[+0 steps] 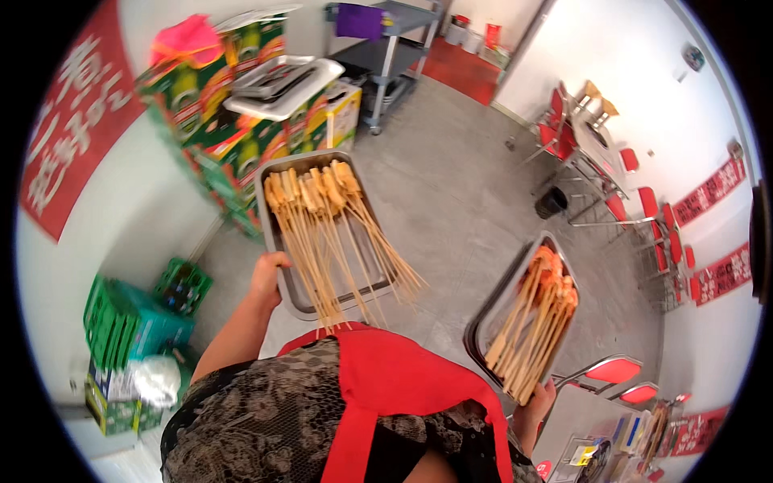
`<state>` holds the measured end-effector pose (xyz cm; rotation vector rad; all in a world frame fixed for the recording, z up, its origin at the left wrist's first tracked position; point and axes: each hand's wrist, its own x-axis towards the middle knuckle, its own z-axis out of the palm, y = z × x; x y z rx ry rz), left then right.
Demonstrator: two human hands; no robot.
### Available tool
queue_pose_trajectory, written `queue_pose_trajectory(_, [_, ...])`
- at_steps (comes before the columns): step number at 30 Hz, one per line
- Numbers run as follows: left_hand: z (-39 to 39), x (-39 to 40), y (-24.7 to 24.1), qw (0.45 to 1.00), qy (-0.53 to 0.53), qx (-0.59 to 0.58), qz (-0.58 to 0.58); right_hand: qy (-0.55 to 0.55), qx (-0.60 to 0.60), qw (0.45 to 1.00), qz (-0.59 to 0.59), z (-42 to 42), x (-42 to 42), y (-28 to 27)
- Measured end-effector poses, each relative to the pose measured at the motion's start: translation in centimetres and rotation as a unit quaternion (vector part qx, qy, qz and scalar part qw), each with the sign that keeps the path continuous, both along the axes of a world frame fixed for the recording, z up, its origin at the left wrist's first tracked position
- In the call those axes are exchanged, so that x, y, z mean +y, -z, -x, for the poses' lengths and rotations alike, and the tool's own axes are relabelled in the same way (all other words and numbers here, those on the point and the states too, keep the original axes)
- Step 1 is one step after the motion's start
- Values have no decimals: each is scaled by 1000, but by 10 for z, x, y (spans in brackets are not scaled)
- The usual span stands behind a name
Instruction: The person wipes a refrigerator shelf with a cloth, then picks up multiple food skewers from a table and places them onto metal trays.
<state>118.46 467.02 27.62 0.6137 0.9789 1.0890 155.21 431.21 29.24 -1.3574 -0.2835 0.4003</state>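
My left hand grips the left edge of a rectangular metal tray. Pale yellow food pieces on bamboo skewers lie in it, tips at the far end, with the sticks reaching past the near and right rims. On the right, my right hand holds the near end of a second metal tray. Skewers of orange-red food fill that one, their sticks pointing back toward me. Other dark tray rims seem to sit beneath it. Both trays are held in the air above the grey floor.
Green drink cartons with white trays on top stand ahead left, beside a grey utility cart. Green plastic crates are at left. Tables, red chairs and a black bin line the right.
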Motion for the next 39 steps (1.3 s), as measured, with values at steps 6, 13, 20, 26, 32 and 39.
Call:
queue_pose_trajectory(6, [-143,117,-79,998,54,13,-13,46,26,998,-16,-112,117,-15])
queue_pose_trajectory(13, [-186,150,-46,997,73,0,-12,32,7,999,15,-169,127,-37])
queue_pose_trajectory(20, [-220,187,-74,1000,24,-11,1,-32,20,999,0,-218,213,-42])
queue_pose_trajectory(26, [-327,385,-49,997,53,-41,27,-46,17,999,-23,-342,430,-65])
queue_pose_trajectory(32, [-404,551,-30,998,44,-25,28,-37,3,999,-19,-419,580,-84])
queue_pose_trajectory(39, [-542,689,-109,994,105,-13,31,-18,34,999,-21,-513,712,-109])
